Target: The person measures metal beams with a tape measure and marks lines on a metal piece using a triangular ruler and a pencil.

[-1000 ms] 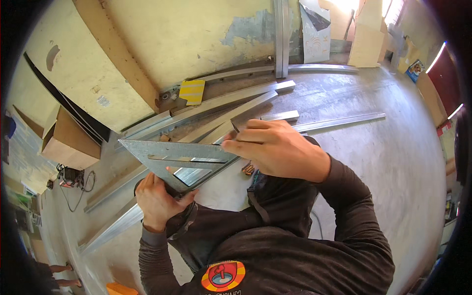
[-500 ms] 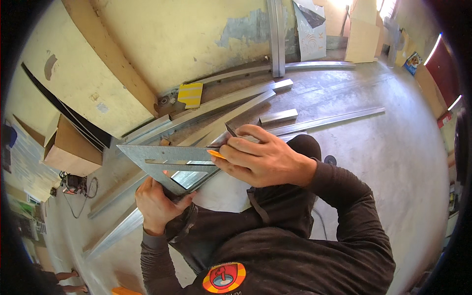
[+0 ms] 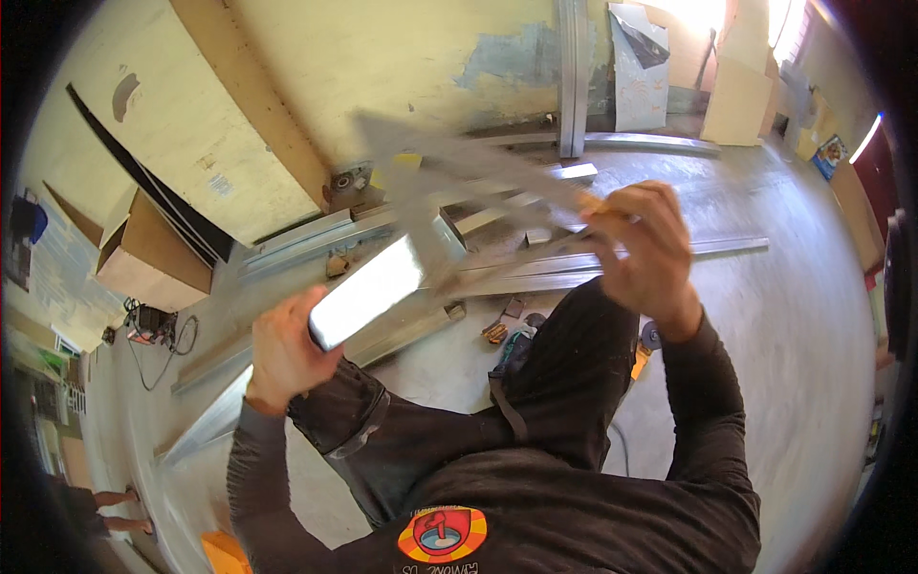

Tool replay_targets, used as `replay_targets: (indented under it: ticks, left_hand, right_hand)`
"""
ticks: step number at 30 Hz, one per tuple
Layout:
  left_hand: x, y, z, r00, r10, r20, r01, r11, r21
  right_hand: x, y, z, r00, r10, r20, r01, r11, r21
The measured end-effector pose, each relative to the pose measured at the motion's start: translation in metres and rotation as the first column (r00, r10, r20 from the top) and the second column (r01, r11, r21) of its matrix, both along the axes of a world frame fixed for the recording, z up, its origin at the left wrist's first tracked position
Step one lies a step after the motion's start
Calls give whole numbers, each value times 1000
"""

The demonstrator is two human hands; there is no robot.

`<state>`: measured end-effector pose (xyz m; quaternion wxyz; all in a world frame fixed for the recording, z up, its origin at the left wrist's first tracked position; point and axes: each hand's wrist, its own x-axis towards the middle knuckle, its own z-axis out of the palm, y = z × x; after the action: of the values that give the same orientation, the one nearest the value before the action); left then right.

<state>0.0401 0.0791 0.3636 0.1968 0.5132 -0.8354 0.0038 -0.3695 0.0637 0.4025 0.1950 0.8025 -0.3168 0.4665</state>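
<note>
My left hand [image 3: 290, 349] is closed around the lower end of a short, shiny metal tube [image 3: 378, 287], which tilts up to the right above my left knee. A grey triangular speed square [image 3: 478, 158], smeared by motion, extends from my right hand [image 3: 643, 249] out over the metal lengths on the floor. Between the fingers of that closed right hand, an orange pencil [image 3: 590, 203] shows beside the square. The square's far tip points toward the wall, and its lower corner overlaps the tube's upper end in view; whether they touch I cannot tell.
Long metal profiles [image 3: 669, 251] lie across the concrete floor ahead. A yellow-and-dark tool [image 3: 643, 352] is beside my right knee. Left stand a cardboard box [image 3: 158, 258] and a corded machine [image 3: 151, 323]. Another person's feet [image 3: 124, 524] show at the lower left.
The square has lifted off the metal tube and swung up and right with my right hand. My left hand has shifted slightly left and down, still gripping the tube, now more exposed.
</note>
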Motion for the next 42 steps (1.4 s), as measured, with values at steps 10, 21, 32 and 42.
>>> replay_targets:
  ticks: [10, 21, 32, 42]
  left_hand:
    - [22, -105, -32, 996, 49, 74, -60, 987, 147]
    - [5, -130, -172, 975, 109, 195, -212, 729, 651]
    - [27, -100, -298, 992, 78, 100, -126, 486, 865]
    - [41, -83, -340, 993, 91, 77, -108, 422, 900]
  right_hand:
    - [-112, -50, -120, 930, -360, 73, 287, 836, 467]
    - [-141, -14, -371, 660, -750, -46, 578, 469, 668]
    - [-136, 34, -604, 488, -864, -120, 122, -69, 990]
    - [-58, 18, -516, 692, -722, -1, 124, 118, 985]
